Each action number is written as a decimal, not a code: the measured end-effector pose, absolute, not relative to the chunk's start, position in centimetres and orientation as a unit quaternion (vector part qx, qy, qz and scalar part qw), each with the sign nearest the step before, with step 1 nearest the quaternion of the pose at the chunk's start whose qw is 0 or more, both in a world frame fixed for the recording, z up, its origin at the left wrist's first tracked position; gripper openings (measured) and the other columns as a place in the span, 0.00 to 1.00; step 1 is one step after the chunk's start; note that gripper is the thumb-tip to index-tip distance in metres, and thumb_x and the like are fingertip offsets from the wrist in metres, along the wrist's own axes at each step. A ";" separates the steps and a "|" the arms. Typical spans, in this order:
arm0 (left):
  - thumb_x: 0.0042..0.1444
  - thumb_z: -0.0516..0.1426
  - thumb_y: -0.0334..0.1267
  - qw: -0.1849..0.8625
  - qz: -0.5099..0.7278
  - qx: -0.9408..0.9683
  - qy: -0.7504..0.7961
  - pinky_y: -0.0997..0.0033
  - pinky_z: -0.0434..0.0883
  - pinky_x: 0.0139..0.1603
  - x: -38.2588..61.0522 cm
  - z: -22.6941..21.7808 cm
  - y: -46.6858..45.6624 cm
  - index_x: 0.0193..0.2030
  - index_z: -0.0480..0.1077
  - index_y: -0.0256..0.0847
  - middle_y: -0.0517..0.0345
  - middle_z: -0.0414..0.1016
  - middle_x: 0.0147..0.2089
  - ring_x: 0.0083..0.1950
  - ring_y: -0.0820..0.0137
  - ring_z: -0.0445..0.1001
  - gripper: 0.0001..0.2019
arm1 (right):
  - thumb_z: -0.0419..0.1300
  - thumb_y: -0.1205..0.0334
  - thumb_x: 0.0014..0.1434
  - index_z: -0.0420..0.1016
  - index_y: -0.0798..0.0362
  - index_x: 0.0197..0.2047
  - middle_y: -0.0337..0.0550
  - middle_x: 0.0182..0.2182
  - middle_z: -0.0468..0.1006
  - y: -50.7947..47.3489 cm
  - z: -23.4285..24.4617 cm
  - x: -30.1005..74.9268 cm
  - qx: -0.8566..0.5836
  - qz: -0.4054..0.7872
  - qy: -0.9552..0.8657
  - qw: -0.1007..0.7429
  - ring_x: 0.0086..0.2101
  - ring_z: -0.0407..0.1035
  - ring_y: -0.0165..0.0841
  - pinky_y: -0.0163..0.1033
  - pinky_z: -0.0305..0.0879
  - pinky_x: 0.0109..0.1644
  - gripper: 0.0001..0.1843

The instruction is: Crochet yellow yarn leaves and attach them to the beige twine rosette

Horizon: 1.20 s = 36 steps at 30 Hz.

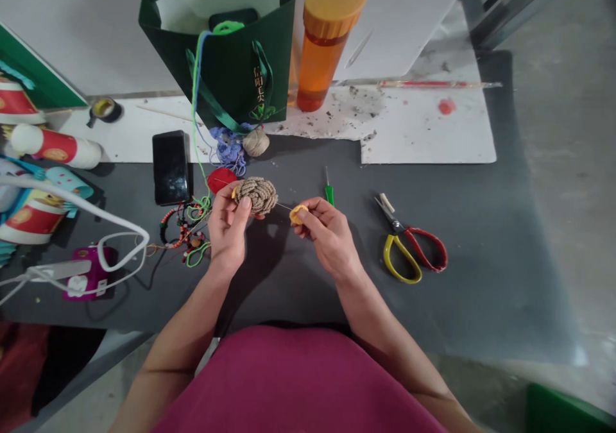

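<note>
My left hand (pixel 228 224) is closed on a round knot of tan woven cord (pixel 258 194), held just above the dark grey table (pixel 481 253). My right hand (pixel 323 231) pinches a small yellow piece (pixel 297 212) a little to the right of the knot. A thin thread or needle runs between the knot and the yellow piece. Both hands hover over the table's middle, fingers curled.
Red-and-yellow scissors (pixel 409 248) lie to the right, a green-handled tool (pixel 329 192) just behind my right hand. A black phone (pixel 170 167), beaded cords (pixel 185 228), a red piece (pixel 220 179), a twine ball (pixel 255 142), a green bag (pixel 226 54), an orange bottle (pixel 325 42) and cups (pixel 38 147) stand left and behind.
</note>
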<state>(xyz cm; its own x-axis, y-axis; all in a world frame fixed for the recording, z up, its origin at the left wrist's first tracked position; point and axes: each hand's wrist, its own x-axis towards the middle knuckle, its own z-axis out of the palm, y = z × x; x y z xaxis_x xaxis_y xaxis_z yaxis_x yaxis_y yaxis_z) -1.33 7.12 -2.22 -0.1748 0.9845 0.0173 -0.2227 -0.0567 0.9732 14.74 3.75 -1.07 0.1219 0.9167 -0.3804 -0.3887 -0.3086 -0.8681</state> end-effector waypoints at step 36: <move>0.53 0.70 0.51 0.489 0.578 0.408 0.510 0.74 0.76 0.48 -0.1 -2.9 5.8 0.45 0.78 0.46 0.58 0.80 0.45 0.45 0.71 0.79 0.18 | 0.73 0.42 0.50 0.72 0.51 0.34 0.38 0.26 0.82 3.5 -1.9 13.6 -0.507 0.616 -0.274 0.537 0.25 0.78 0.30 0.34 0.73 0.30 0.23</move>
